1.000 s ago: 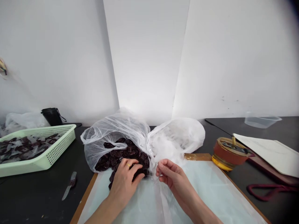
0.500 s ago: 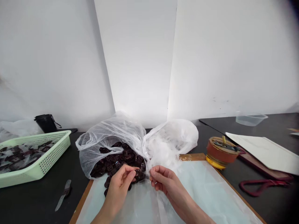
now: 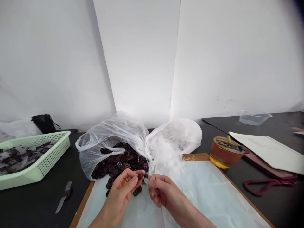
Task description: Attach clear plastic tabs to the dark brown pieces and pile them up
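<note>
My left hand [image 3: 122, 191] pinches a small glossy dark brown piece [image 3: 141, 175] between thumb and fingers. Close beside it, my right hand [image 3: 167, 193] is closed on a small clear plastic strip [image 3: 146, 181], whose rounded tip points toward the dark piece. Whether the two touch is too small to tell. Behind my left hand, a heap of similar dark pieces [image 3: 118, 163] spills out of a thin clear bag [image 3: 95, 139]. A second bag [image 3: 190, 133], full of whitish clear strips, lies open beyond my right hand.
A pale green basket [image 3: 54, 155] on the left holds dark pieces with strips. Near it lies one dark piece with a clear strip [image 3: 63, 198]. On the right are an amber tape-like roll [image 3: 224, 153], dark red scissors [image 3: 258, 186], a white pad [image 3: 268, 152] and a clear tub [image 3: 255, 118].
My left hand has turned slightly, showing the dark piece at its fingertips. The clear strip now shows at my right fingertips. Both hands remain close together.
</note>
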Demonstrator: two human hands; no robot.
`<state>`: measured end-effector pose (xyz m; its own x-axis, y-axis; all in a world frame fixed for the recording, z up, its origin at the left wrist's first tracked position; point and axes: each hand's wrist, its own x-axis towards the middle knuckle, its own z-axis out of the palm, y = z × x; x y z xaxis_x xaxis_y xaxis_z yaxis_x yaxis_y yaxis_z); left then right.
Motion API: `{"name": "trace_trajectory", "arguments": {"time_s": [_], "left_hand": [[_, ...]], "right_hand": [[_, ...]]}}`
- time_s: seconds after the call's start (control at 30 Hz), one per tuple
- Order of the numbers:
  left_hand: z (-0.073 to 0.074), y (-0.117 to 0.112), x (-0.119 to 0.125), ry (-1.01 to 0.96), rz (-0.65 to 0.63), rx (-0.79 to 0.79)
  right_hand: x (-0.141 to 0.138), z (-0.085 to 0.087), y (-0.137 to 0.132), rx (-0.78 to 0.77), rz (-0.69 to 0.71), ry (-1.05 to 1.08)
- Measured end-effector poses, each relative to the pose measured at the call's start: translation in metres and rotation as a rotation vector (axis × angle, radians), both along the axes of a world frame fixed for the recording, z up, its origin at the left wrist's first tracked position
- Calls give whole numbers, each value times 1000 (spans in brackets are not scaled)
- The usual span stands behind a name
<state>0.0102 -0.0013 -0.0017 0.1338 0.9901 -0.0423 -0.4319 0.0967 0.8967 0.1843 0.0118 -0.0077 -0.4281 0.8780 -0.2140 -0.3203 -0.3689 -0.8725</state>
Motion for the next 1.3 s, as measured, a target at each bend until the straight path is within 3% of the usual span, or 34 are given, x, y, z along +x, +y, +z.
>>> {"name": "trace_trajectory", "arguments": {"time_s": [0.3,0.5,1.03,1.3], "left_hand": [[2,-4,-1,106,-51,12],[5,-5,-1,216,-18,50],[0,-2,-4,208,-17,96],[-1,-2,-9,268,-44,183]], "right_hand": [[1,7,0,21,33,-35],[3,7,-1,36,45,-34],[1,4,1,71,65,-76],[-1,3,1,89,5,-160]]}}
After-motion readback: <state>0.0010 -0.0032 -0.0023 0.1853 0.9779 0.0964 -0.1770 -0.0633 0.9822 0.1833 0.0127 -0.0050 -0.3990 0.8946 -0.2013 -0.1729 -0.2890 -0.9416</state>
